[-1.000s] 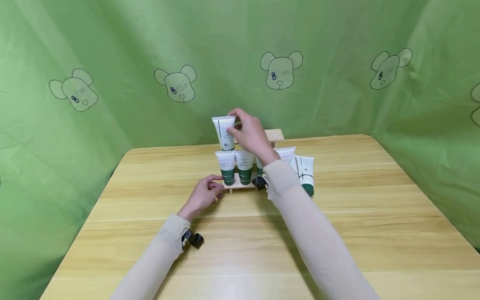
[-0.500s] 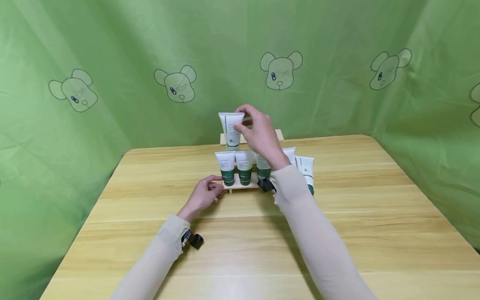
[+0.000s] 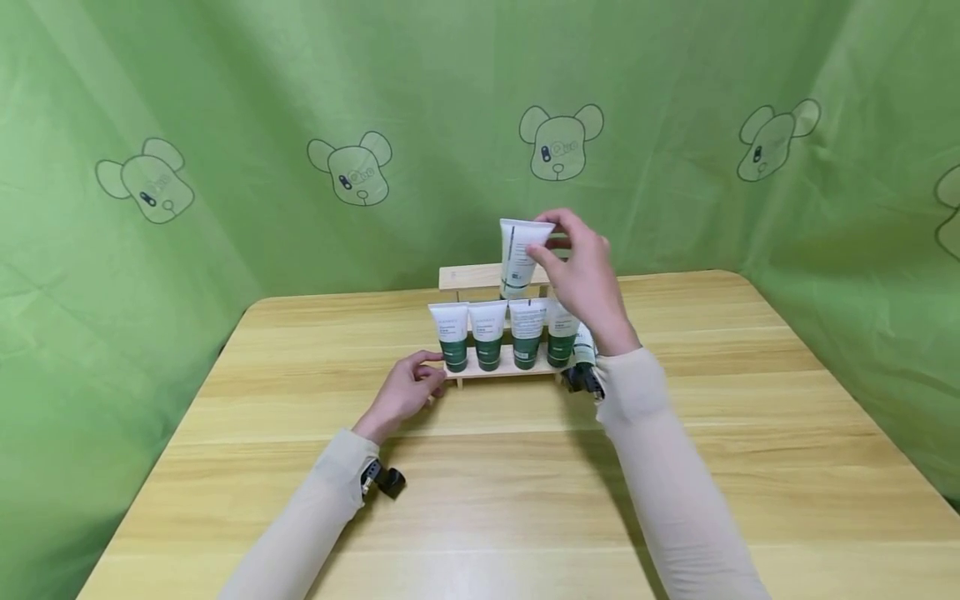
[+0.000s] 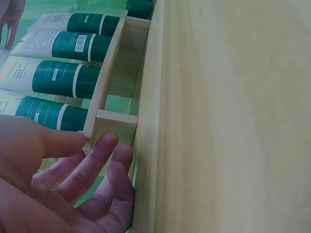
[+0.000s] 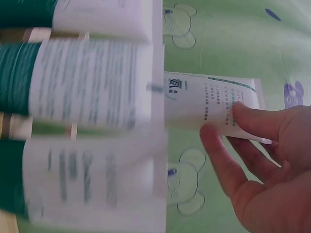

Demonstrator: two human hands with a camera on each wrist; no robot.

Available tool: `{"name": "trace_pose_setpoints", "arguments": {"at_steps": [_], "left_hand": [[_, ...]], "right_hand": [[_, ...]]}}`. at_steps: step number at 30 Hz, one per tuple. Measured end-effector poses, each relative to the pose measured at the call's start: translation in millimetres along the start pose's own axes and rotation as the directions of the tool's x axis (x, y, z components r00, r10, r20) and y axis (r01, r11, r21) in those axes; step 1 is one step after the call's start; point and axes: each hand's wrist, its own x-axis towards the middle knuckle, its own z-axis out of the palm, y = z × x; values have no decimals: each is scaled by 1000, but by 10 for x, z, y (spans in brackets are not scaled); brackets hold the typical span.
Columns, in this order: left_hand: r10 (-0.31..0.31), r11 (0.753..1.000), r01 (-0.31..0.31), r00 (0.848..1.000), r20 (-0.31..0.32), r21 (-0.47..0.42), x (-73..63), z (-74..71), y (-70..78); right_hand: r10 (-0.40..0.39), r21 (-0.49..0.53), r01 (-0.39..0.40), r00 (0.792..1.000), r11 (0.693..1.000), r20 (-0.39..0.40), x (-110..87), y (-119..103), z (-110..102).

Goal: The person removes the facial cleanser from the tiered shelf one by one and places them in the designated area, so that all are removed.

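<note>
- The table has a pale wood grain, rounded far corners and a soft sheen near its front.
- Green cloth, creased and printed with bear-head outlines, hangs behind the table and along both sides.
- A wooden rack stands toward the table's far edge, four white-and-green tubes lined up on its lower shelf.
- The left hand grips the left end of that shelf between thumb and fingers.
- The right hand, well apart from the left, pinches the raised tube near its flat top, behind the front row; its lower end is hidden.
- Another tube is at the rack's right, partly covered by the right wrist.
- Shadow falls on the wood beside the right sleeve.
</note>
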Motion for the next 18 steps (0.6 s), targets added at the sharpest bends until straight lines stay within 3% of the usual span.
{"name": "trace_pose_setpoints", "arguments": {"at_steps": [9, 18], "left_hand": [[2, 1000, -2, 1000, -5, -3, -13, 9, -9], [3, 1000, -3, 1000, -7, 8, -15, 16, -9]], "right_hand": [[29, -16, -30, 997, 999, -75, -119, 172, -330], [27, -96, -40, 990, 995, -140, -237, 302, -696]]}}
